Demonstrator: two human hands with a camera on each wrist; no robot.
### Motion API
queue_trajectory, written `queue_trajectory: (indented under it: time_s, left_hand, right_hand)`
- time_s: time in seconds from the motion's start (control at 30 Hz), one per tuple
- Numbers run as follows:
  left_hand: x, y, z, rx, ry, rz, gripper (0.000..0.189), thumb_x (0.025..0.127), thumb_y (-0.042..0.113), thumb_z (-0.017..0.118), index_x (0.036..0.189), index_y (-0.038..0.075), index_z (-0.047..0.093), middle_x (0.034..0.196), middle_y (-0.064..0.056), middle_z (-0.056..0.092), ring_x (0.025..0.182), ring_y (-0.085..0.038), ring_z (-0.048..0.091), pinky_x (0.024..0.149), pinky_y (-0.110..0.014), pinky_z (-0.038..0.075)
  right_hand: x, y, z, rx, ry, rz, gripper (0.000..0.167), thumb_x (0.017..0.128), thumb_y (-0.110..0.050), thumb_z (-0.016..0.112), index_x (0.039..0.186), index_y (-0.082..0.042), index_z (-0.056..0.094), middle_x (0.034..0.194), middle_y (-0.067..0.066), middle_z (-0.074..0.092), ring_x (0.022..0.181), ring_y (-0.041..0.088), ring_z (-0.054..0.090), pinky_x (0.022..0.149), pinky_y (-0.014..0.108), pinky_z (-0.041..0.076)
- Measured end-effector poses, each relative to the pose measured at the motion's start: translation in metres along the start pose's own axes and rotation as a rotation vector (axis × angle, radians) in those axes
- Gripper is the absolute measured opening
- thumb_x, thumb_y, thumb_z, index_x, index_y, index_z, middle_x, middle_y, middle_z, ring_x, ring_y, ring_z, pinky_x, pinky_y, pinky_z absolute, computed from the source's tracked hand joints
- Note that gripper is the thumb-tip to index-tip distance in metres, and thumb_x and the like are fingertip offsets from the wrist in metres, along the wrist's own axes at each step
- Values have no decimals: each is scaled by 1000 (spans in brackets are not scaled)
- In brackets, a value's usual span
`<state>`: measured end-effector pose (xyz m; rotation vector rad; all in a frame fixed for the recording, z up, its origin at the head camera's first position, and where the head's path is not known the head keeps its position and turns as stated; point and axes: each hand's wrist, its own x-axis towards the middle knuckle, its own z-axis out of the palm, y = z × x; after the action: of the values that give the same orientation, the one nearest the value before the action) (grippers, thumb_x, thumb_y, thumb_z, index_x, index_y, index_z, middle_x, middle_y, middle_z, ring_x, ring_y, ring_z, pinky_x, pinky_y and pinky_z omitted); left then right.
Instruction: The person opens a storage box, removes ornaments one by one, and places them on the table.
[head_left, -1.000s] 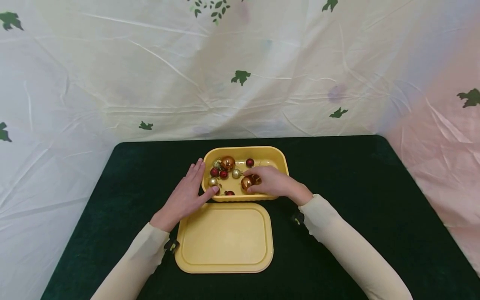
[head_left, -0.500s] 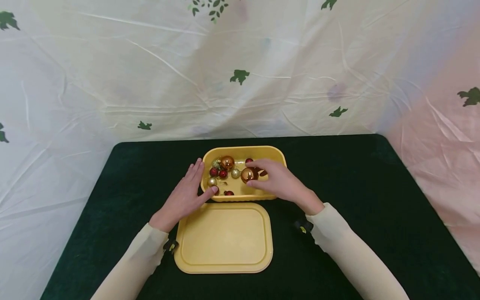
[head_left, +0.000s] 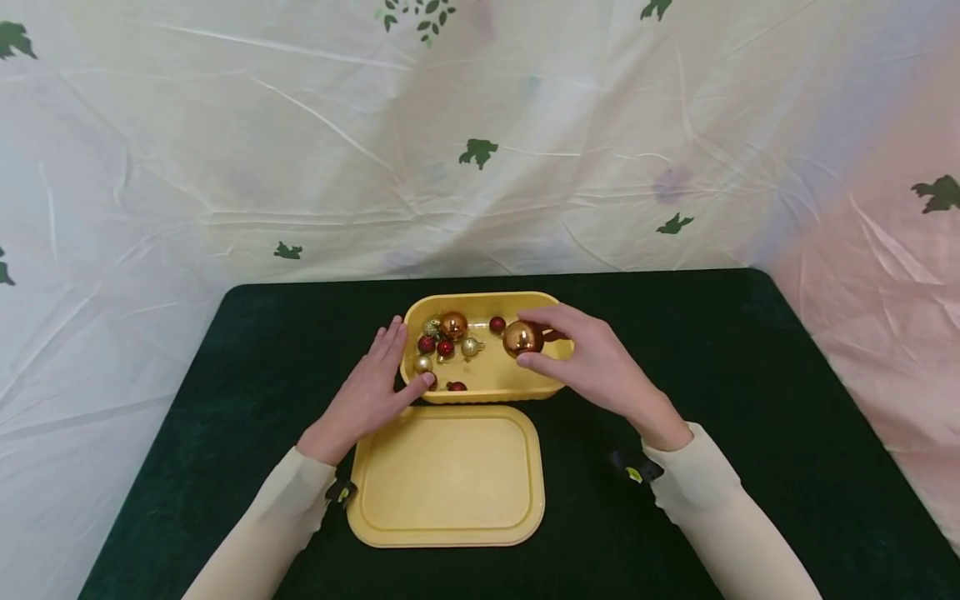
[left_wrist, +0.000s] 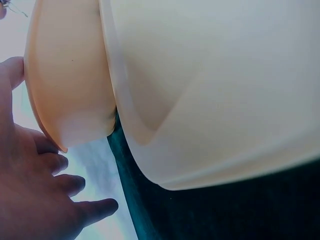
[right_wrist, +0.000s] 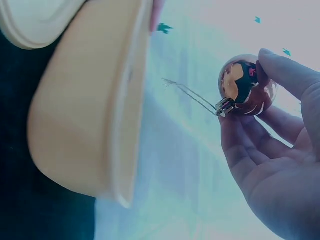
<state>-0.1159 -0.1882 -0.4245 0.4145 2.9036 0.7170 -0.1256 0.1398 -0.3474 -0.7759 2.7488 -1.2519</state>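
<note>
Lifted and shifted rightward, the copper ball (head_left: 522, 339) is pinched in the right hand (head_left: 603, 362) above the yellow box (head_left: 510, 397) — string (right_wrist: 200, 96) loose. The left hand (head_left: 367, 396), fingers extended, touches the box's left end. I'd grip lightly — box braced, string free.

Lid (head_left: 447, 479): on table (head_left: 712, 358), before box (head_left: 510, 383)
Bauble cluster (head_left: 446, 348): in box, left half
Held bauble (head_left: 522, 339): in right hand (head_left: 596, 358), over box's right end
Left hand (head_left: 367, 396): against box's left end
Backdrop cloth (head_left: 375, 167): behind table
</note>
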Motion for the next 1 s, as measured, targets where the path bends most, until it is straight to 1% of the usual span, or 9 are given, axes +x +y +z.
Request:
queue_trajectory:
  time_s: [0.2, 0.27, 0.33, 0.47, 0.53, 0.73, 0.83, 1.0]
  left_hand:
    - [-1, 0, 0, -13, -3, -7, 96, 102, 62, 52, 166, 5, 8, 174, -9, 0, 159, -38, 5, 124, -59, 18]
    - [-1, 0, 0, -18, -4, -7, 96, 102, 62, 51, 166, 6, 8, 174, -9, -1, 159, -37, 5, 124, -59, 18]
    - [-1, 0, 0, -16, -3, -2, 96, 102, 61, 52, 166, 5, 8, 174, -10, 0, 159, -38, 5, 124, -60, 18]
    - [-1, 0, 0, -12, 7, 10, 95, 102, 60, 53, 166, 4, 9, 174, -12, 1, 158, -40, 7, 124, -60, 18]
    - [-1, 0, 0, -10, 10, 10, 95, 102, 60, 53, 166, 4, 9, 174, -12, 2, 158, -39, 7, 124, -60, 19]
    - [0, 0, -1, -6, 10, 13, 94, 103, 58, 53, 166, 3, 10, 174, -12, 2, 158, -40, 8, 123, -60, 19]
    - [-1, 1, -1, -3, 6, 12, 95, 103, 59, 53, 166, 3, 9, 174, -12, 2, 158, -40, 7, 123, -61, 19]
    - [-1, 1, -2, 0, 1, 9, 96, 102, 60, 53, 166, 3, 9, 174, -12, 2, 158, -40, 7, 123, -60, 19]
  right_hand:
    - [-11, -8, -18, 1, 61, -27, 54, 92, -29, 82, 140, -12, 64, 130, 3, 65, 110, 20, 62, 97, 48, 55]
    - [-14, -11, -24, 4, 82, -40, 54, 92, -27, 82, 141, -13, 64, 132, 2, 65, 110, 19, 63, 98, 47, 55]
    - [-17, -14, -29, 5, 107, -54, 54, 91, -24, 83, 141, -14, 64, 132, 0, 64, 110, 16, 63, 99, 41, 55]
    - [-23, -18, -40, 5, 151, -79, 55, 91, -19, 83, 141, -16, 63, 132, -2, 64, 107, 12, 64, 98, 23, 51]
    - [-26, -19, -44, 11, 171, -86, 55, 90, -17, 83, 141, -15, 64, 131, -2, 65, 106, 12, 63, 97, 17, 49]
    - [-34, -16, -55, 3, 227, -82, 55, 88, -10, 85, 139, -12, 65, 129, 0, 66, 104, 11, 63, 95, 13, 49]
    - [-38, -12, -58, -18, 246, -57, 56, 87, -10, 85, 139, -11, 65, 128, 1, 66, 103, 9, 62, 94, 11, 48]
    - [-46, 0, -63, -34, 259, -21, 57, 88, -11, 84, 141, -13, 64, 129, 3, 66, 106, 4, 61, 95, 11, 47]
